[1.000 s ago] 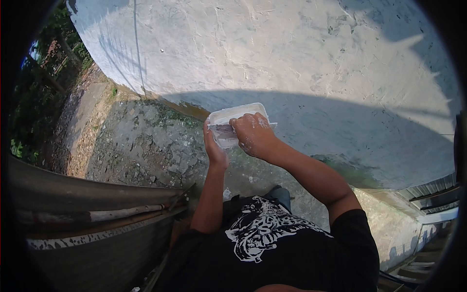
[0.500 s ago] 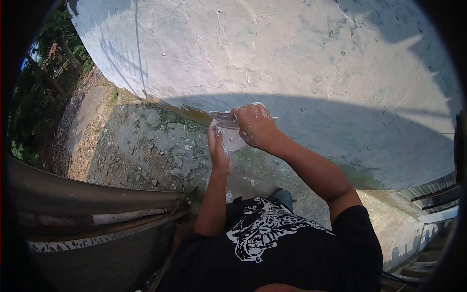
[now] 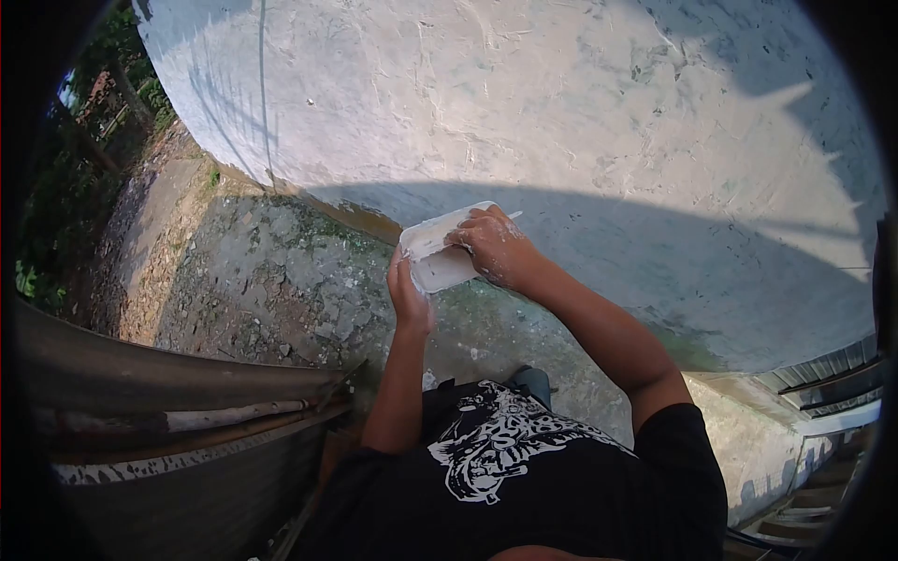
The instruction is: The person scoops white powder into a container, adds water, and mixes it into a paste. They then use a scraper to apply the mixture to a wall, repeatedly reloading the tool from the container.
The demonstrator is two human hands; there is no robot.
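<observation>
White, smeared container (image 3: pixel 421 234) held up ahead of the body, just short of the patchily coated wall (image 3: pixel 524 112). Left grip (image 3: pixel 410 295): partly closed about the container's left end. Right grip (image 3: pixel 500 247): curled closed on a flat scraper (image 3: pixel 515 215) at the container; thumb position cannot be told. White residue on right knuckles.

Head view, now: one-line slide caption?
Left hand supports a white container while the right hand grips a flat tool over it, beside a partly shaded wall.
</observation>
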